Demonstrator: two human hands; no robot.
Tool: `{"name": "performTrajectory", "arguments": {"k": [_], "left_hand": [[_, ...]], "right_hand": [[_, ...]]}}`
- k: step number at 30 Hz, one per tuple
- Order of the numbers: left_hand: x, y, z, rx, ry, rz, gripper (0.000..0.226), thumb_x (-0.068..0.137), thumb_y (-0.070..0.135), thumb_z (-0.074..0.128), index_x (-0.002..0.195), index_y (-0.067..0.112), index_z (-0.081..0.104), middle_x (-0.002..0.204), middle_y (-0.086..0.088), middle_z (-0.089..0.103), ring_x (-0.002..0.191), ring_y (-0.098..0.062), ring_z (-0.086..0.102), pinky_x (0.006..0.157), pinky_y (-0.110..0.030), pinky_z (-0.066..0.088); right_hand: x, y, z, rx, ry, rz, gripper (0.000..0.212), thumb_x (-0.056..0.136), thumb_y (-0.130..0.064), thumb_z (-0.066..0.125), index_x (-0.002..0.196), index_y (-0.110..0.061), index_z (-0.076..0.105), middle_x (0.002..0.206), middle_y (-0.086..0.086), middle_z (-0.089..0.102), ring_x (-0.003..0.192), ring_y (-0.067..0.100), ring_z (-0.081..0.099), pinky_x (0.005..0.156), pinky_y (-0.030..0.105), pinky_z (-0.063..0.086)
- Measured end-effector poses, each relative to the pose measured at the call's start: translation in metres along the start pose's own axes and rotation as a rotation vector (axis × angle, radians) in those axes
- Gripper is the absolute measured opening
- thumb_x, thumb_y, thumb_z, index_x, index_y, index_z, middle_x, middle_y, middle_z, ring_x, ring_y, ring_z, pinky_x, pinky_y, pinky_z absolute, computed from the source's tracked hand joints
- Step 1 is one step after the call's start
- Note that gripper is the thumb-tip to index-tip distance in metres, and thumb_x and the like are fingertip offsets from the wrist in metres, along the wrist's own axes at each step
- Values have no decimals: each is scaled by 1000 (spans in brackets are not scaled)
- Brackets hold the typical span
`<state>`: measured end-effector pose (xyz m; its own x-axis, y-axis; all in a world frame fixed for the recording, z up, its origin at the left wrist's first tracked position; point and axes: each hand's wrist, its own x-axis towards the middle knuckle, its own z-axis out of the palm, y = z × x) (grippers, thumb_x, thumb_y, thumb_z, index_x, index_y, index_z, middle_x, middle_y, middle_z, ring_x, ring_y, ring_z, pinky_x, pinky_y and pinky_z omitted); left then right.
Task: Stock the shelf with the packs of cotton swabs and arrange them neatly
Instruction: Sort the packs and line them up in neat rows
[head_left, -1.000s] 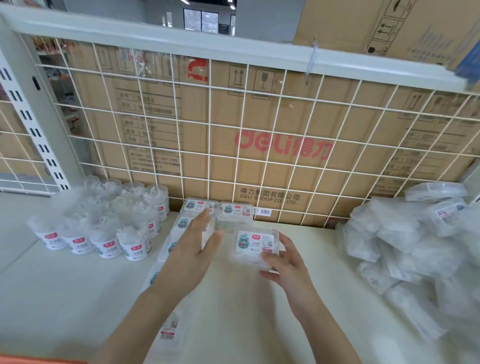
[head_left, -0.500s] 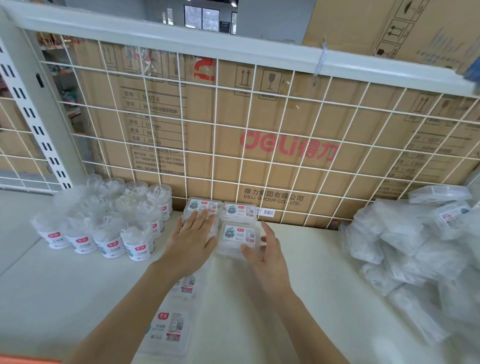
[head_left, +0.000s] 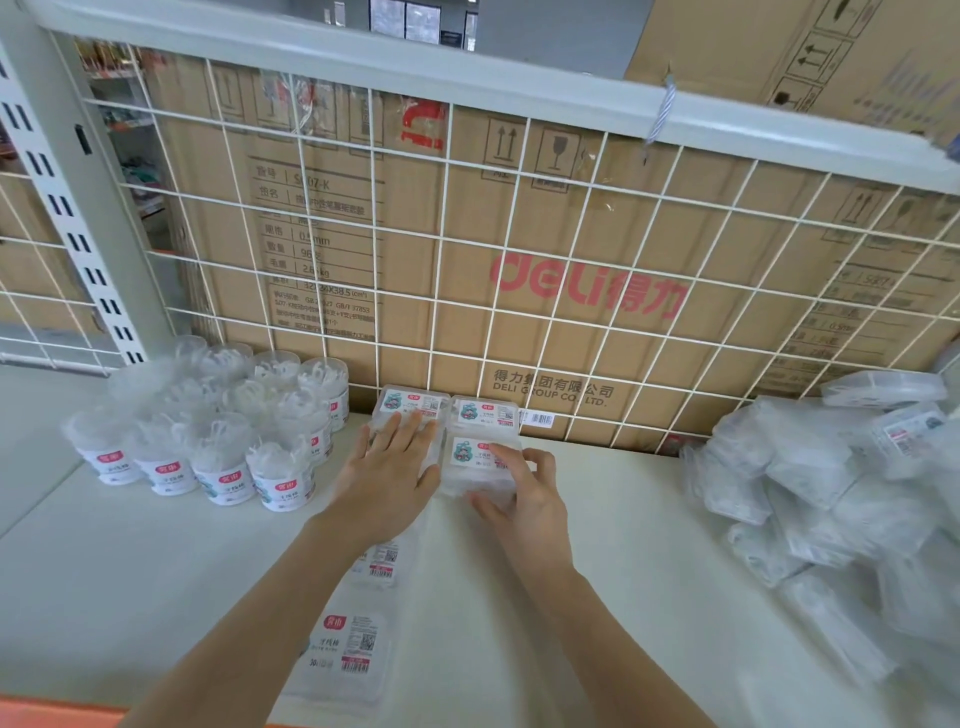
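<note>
Clear flat swab packs lie in two rows on the white shelf (head_left: 130, 571). My left hand (head_left: 387, 467) rests flat, fingers straight, on the left row, just below its rearmost pack (head_left: 410, 405). My right hand (head_left: 519, 488) grips a labelled pack (head_left: 475, 457), thumb at its near edge and fingers curled over its right side. That pack sits right in front of another pack (head_left: 485, 413) against the wire grid. More packs (head_left: 348, 649) of the left row run toward the shelf's front edge under my left forearm.
Several round tubs (head_left: 223, 447) with red labels stand at the left rear. A loose heap of clear packs (head_left: 831, 493) fills the right side. A white wire grid (head_left: 441, 260) backs the shelf, with cardboard boxes behind it. An orange strip (head_left: 52, 712) edges the front.
My right hand carried the pack forward and set it down behind the front of the right row, against the rear pack. My left hand slid further back along the left row.
</note>
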<state>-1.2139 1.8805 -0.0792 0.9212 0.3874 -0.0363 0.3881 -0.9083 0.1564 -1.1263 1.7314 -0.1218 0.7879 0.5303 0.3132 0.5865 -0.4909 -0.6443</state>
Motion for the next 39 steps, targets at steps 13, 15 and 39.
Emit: {"name": "performTrajectory", "arguments": {"k": [13,15,39], "left_hand": [[0,-1,0,5,-5,6,57,102,36,17,151,20,-7,159,1,-11,145,-16,-12,115,-37,-8],[0,-1,1,12,-6,5,57,102,37,17,151,20,-7,159,0,-10,145,-17,-12,115,-37,-8],[4,-2,-15,-342,211,120,47,96,27,50,142,23,41,150,0,34,139,-21,28,113,-39,20]], "right_hand": [[2,0,13,21,41,20,53,77,-24,75,126,-25,54,128,6,41,116,24,47,92,29,44],[2,0,12,19,44,17,54,77,-23,75,126,-25,54,127,6,41,116,24,47,92,29,43],[-34,40,-135,-239,203,-53,38,81,-31,56,114,-12,63,107,3,63,91,27,63,71,30,46]]}}
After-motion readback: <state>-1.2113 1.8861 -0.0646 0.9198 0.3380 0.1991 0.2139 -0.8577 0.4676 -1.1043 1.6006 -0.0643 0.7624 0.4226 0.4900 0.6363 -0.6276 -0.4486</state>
